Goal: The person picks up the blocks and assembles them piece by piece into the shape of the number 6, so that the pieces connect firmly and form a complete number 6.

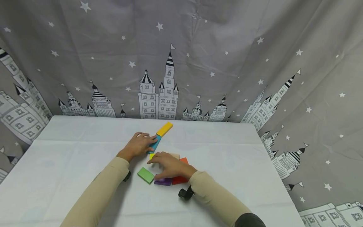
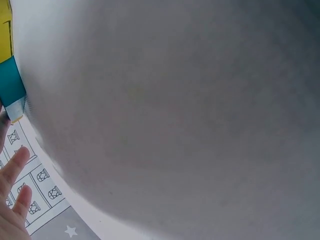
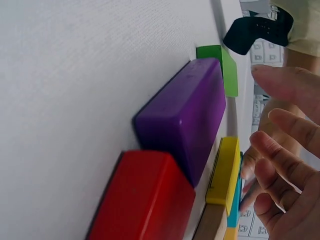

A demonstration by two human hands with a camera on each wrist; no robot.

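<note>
My left hand (image 1: 138, 145) touches the blue block (image 1: 154, 144) with thumb and fingers; two straight fingers (image 2: 15, 167) stand away from it in the left wrist view. My right hand (image 1: 171, 165) hovers palm down over the lower blocks, fingers spread and nothing held. Beneath and around it are a purple block (image 3: 182, 100), a red block (image 3: 145, 195), a yellow block (image 3: 224, 170) and a plain wooden block (image 3: 211, 222). A green block (image 1: 146, 175) lies left of the purple one. An orange block (image 1: 184, 160) is partly hidden by the right hand.
A golden-yellow block (image 1: 164, 129) adjoins the blue block's far end, near the back of the white-covered table (image 1: 227, 151). Behind the table hangs a grey curtain (image 1: 244, 63) printed with castles and stars. Black wrist cameras (image 1: 185, 193) are strapped under the sleeves.
</note>
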